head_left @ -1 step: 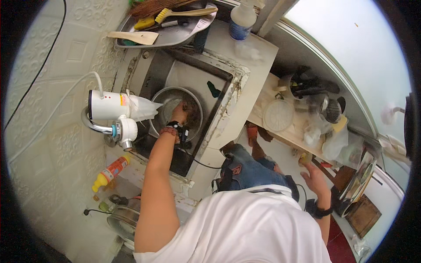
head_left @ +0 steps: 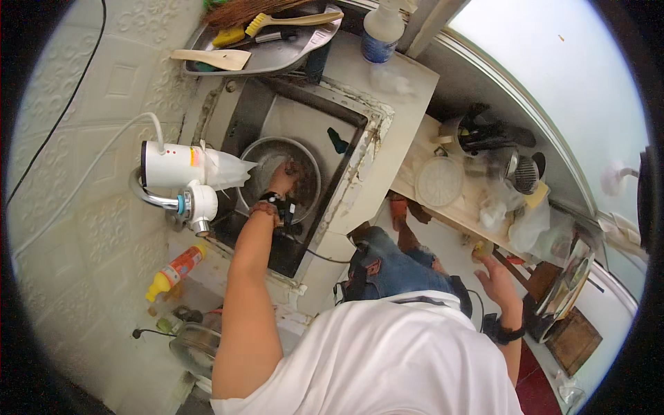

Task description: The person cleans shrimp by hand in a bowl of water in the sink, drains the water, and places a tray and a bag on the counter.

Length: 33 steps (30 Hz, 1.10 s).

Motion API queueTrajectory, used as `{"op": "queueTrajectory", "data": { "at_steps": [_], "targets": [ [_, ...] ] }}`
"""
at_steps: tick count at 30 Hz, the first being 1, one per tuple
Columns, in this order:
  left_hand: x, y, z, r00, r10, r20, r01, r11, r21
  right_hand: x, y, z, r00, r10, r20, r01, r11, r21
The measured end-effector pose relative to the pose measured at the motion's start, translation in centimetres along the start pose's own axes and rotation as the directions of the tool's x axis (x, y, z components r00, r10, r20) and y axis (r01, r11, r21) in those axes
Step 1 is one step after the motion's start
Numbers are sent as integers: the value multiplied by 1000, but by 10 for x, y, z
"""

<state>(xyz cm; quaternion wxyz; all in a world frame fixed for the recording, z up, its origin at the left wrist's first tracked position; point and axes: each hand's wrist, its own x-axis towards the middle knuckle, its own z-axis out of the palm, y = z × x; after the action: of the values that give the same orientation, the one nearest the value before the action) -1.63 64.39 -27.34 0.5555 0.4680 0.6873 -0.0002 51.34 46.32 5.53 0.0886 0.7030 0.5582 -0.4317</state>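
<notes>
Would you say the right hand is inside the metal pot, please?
No, the left hand is in the metal pot; the right hand is outside the sink.

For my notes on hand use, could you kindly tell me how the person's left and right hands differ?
The left hand is inside the round metal pot; the right hand is away from the sink. The left hand has a reddish bracelet at its wrist; the right hand shows none. Both hands are bare, with something dark worn at the wrist.

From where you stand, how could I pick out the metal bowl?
Find the sink beside the white tap unit. Inside it sits a wide, round metal bowl. Unlike the small, dark green scrap beside it, the bowl has the left hand inside its rim.
</notes>
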Motion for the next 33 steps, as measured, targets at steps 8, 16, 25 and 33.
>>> {"op": "queueTrajectory", "data": {
  "at_steps": [8,16,25,33],
  "targets": [
    [-136,90,-40,975,-193,-108,169,965,-198,6,13,7,1000,-25,-9,25,1000,-3],
    [-150,55,-36,990,141,-2,-96,659,-746,8,19,1,996,-84,8,84,996,-21],
    [-155,46,-30,997,-1,-72,-62,493,-868,5,5,-5,997,-75,33,77,995,-61],
    [-135,7,-22,984,-24,-177,-157,362,-919,3,-1,-10,988,-150,27,151,986,-72]
  ]
}}
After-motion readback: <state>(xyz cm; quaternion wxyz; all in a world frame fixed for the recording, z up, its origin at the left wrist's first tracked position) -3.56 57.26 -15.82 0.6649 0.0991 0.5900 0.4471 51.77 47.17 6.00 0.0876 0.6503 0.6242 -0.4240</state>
